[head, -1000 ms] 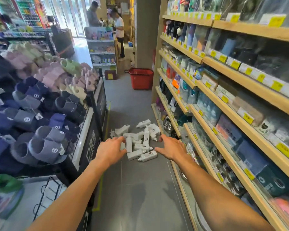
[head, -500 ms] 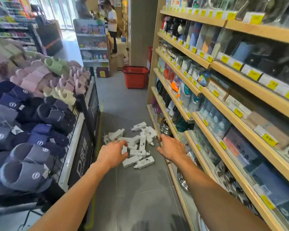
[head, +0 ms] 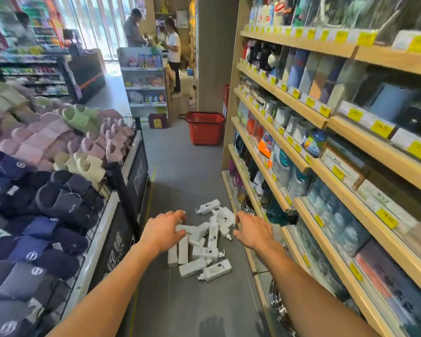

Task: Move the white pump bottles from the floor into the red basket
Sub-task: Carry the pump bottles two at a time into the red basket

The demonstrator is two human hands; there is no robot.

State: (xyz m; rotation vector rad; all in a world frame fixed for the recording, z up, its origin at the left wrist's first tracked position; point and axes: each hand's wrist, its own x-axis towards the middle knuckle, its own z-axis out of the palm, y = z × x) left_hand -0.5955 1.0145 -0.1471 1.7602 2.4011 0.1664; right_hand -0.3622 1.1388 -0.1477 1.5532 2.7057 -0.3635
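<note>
Several white pump bottles (head: 204, 242) lie in a loose heap on the grey floor of the shop aisle. My left hand (head: 164, 228) hovers over the left side of the heap, fingers spread, holding nothing. My right hand (head: 253, 231) is stretched out over the heap's right side, fingers apart and empty. The red basket (head: 206, 128) stands on the floor farther down the aisle, beside the end of the right-hand shelving.
Wooden shelves (head: 301, 152) full of packaged goods line the right side. A slipper display bin (head: 58, 181) with a black frame borders the left. Two people (head: 153, 37) stand at a counter far back, behind a small product rack (head: 145, 86).
Both hands have come closer together over the bottle heap, and the view has tilted up slightly, so the basket and the far counter show lower in the frame.
</note>
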